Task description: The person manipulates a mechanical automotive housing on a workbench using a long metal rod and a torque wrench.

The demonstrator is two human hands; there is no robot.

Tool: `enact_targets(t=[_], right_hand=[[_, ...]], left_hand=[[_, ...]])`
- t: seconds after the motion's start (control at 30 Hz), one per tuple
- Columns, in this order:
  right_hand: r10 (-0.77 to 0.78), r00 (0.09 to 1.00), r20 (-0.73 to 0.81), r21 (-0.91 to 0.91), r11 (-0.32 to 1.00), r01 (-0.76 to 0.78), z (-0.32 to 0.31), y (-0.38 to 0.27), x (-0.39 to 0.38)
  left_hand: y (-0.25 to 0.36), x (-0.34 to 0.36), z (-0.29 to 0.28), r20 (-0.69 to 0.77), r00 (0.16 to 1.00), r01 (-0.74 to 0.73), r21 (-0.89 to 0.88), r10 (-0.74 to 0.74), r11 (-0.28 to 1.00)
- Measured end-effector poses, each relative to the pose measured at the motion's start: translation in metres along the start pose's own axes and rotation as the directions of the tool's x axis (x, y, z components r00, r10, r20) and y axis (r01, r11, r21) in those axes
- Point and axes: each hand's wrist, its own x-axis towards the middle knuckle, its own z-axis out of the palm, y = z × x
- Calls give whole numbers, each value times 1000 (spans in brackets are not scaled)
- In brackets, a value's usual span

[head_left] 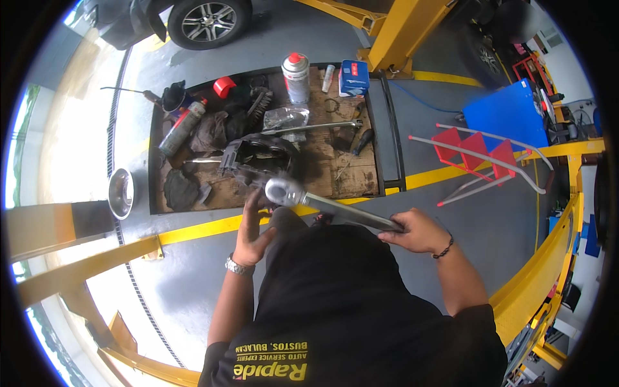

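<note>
My right hand is wrapped round the handle end of a long silver torque wrench. The wrench slants up to the left, its round ratchet head slightly blurred near the bench's front edge. Just left of that head is my left hand, with thumb and fingers apart and the fingertips partly hard to make out. Beyond it, a dark metal part, like a brake caliper with its bracket, lies on the wooden bench top. A long chrome bar tool extends to the right behind this part.
Spray cans, a blue box, a black-handled screwdriver and dark rags lie on the bench. A metal bowl is at left. A red-and-grey stepladder and yellow lift post stand right. A car wheel is beyond.
</note>
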Motion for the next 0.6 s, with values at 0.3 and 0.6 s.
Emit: enact_targets(t=[0.3, 0.6], right_hand=[[-40, 990, 135, 284, 959, 0, -17, -32, -22], [-254, 964, 77, 235, 944, 230, -15, -37, -45]], left_hand=[[104, 63, 19, 37, 853, -507, 298, 521, 809], [133, 77, 43, -142, 767, -618, 103, 626, 780]])
